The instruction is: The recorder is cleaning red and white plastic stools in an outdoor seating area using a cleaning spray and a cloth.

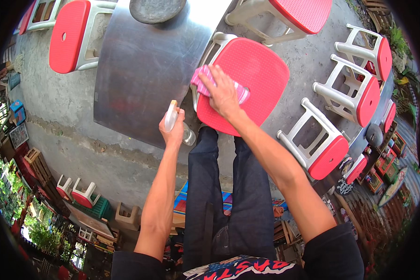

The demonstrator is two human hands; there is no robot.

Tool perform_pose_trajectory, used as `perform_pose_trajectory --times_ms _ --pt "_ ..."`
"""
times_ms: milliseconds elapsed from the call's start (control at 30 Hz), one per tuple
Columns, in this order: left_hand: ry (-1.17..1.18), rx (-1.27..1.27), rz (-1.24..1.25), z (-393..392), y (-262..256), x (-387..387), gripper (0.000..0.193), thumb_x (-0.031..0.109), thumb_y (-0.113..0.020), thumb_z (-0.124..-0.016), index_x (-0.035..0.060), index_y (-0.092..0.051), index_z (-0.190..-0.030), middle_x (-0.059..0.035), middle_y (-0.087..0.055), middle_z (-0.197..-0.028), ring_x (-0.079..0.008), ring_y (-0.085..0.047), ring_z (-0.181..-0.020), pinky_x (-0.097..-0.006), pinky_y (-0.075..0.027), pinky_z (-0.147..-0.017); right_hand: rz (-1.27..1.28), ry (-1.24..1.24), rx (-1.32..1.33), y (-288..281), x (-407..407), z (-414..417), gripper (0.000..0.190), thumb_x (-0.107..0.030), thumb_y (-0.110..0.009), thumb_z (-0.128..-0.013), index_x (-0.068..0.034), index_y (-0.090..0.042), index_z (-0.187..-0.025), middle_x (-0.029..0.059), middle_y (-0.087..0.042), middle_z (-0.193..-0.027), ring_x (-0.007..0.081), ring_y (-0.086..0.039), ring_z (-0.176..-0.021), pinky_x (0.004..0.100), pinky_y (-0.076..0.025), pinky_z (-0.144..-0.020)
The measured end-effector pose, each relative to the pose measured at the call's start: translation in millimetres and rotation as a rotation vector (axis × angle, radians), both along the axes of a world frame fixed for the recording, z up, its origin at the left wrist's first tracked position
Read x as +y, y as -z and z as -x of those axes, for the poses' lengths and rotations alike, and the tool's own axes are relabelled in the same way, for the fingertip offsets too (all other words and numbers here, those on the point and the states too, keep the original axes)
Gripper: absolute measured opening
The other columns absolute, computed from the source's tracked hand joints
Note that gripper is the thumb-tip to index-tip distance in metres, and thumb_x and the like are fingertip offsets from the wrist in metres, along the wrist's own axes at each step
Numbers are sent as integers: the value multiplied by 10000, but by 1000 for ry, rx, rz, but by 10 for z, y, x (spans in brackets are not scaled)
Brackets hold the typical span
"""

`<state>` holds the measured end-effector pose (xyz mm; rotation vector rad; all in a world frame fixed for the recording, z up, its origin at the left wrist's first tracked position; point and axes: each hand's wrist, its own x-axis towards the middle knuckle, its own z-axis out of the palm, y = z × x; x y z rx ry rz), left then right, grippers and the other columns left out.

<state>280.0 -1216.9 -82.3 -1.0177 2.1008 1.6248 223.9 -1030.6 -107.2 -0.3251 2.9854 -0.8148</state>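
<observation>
Directly before me stands a plastic stool with a red dimpled seat (262,75) and white legs. My right hand (221,91) lies flat on a folded pink checked cloth (201,82), pressing it against the left part of the seat. Part of the cloth reaches toward the hole in the seat. My left hand (173,127) grips a spray bottle (188,135) by its neck, left of the stool and near the metal table's edge. The bottle's white trigger head (170,115) has an orange nozzle tip; its clear body shows below my fingers.
A metal-topped table (140,80) stands to the left, bearing a dark stone bowl (157,10). Another red-and-white stool (301,15) is beyond mine. Several more, including one nearby stool (329,157), line the right side. One stool (70,36) is left of the table. Concrete floor (73,140) lies around.
</observation>
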Motion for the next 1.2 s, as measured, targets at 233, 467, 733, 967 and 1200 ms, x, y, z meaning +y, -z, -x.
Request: perform_pose_trajectory --times_ms 233,467,733,967,1200 --pt "77 86 49 76 -4 -86 295 163 -791 -806 10 -687 -1037 -14 -673 -876 -82 -603 -755 -245 -504 -715 97 -123 -333 -182 -110 -1367 810 33 -668 -629 -201 -487 -1384 140 -364 -1498 336 -357 -1382 477 -343 -1096" --pt "125 95 -26 86 35 -51 360 119 -821 -760 23 -687 -1080 -9 -662 -899 -66 -585 -749 -233 -497 -707 30 161 -202 -89 657 -1534 775 81 -635 -611 -180 -541 -1335 152 -415 -1458 376 -384 -1354 491 -373 -1057" --pt "269 76 -30 -21 254 179 487 48 -820 -708 19 -652 -1165 -28 -675 -976 -106 -627 -770 -258 -525 -728 -135 366 60 -3 1461 -53 700 64 -602 -692 -128 -489 -1355 191 -414 -1441 422 -403 -1321 487 -371 -1068" --pt "291 152 121 -71 399 233 490 10 -815 -685 14 -653 -1147 -44 -679 -981 -131 -645 -773 -282 -538 -727 -65 448 82 6 878 362 728 36 -607 -693 -164 -463 -1378 208 -393 -1446 402 -388 -1334 488 -368 -1062" --pt "241 124 128 -14 328 237 451 80 -847 -641 -16 -664 -1043 -43 -663 -810 -132 -605 -700 -297 -508 -684 32 197 -129 -61 128 -704 729 50 -600 -706 -176 -469 -1386 192 -345 -1487 385 -368 -1355 495 -360 -1073"
